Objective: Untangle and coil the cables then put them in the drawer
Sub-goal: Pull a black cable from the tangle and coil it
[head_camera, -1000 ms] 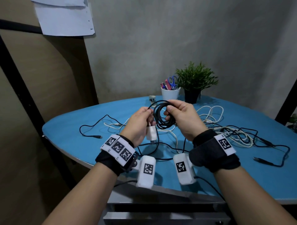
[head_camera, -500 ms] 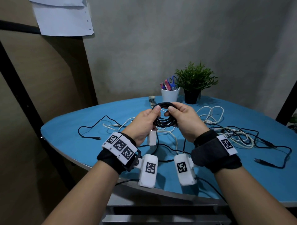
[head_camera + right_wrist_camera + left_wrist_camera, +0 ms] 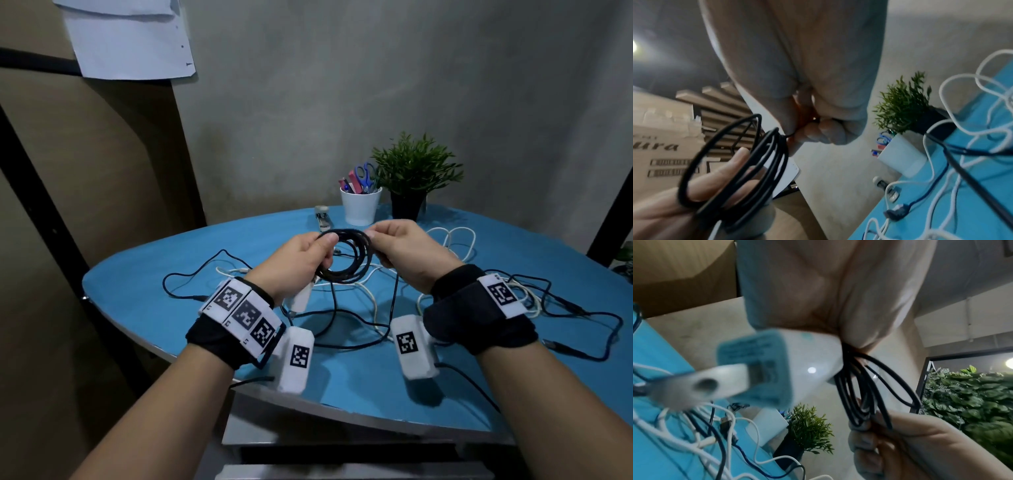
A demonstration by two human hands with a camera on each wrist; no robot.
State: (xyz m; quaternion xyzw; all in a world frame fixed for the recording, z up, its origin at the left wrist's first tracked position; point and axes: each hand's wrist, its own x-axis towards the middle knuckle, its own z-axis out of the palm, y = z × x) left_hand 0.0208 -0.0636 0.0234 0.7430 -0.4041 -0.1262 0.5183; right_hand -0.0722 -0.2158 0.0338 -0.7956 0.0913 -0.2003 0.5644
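A black cable coil [image 3: 342,263] of several loops hangs above the blue table [image 3: 171,308], held between both hands. My left hand [image 3: 320,251] grips its left side, fingers through the loops [image 3: 748,162]. From the same hand a white charger adapter [image 3: 301,298] dangles, seen up close in the left wrist view [image 3: 797,366]. My right hand [image 3: 373,240] pinches the coil's right side between thumb and fingertips [image 3: 813,131]. A black strand runs from the coil down to the table. Loose white cables [image 3: 455,240] and black cables [image 3: 191,277] lie tangled on the table.
A white cup with scissors and pens [image 3: 360,205], a potted plant [image 3: 414,174] and a stapler [image 3: 322,219] stand at the table's far edge. More black cable [image 3: 603,329] trails at the right. A grey drawer unit [image 3: 342,474] sits under the table's near edge.
The hands were pressed close with the coil squeezed between them; now they have drawn apart and the coil has opened into a wider, flatter loop.
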